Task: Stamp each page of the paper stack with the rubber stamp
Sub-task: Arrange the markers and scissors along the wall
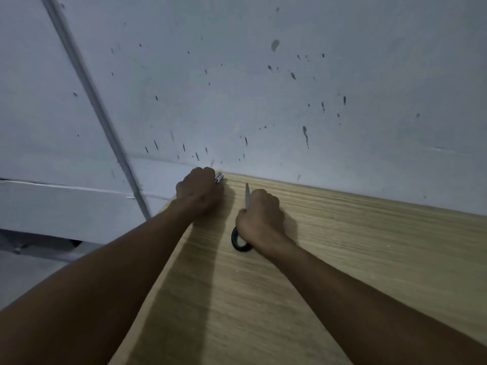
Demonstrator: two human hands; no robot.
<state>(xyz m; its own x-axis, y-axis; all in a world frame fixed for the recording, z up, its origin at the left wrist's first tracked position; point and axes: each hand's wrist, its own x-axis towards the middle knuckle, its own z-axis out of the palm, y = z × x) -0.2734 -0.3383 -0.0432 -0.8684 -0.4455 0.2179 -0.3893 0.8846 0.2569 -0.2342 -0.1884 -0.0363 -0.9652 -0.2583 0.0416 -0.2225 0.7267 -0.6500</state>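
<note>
My left hand is curled at the far left corner of the wooden table, gripping a small white object whose tip pokes out past the fingers; I cannot tell what it is. My right hand grips a pair of scissors: a pale blade points up toward the wall and a black handle loop shows below the palm. No paper stack or rubber stamp is in view.
A pale wall spattered with dark marks rises right behind the table's far edge. A grey conduit runs diagonally down the wall at left. The table's left edge drops to the floor.
</note>
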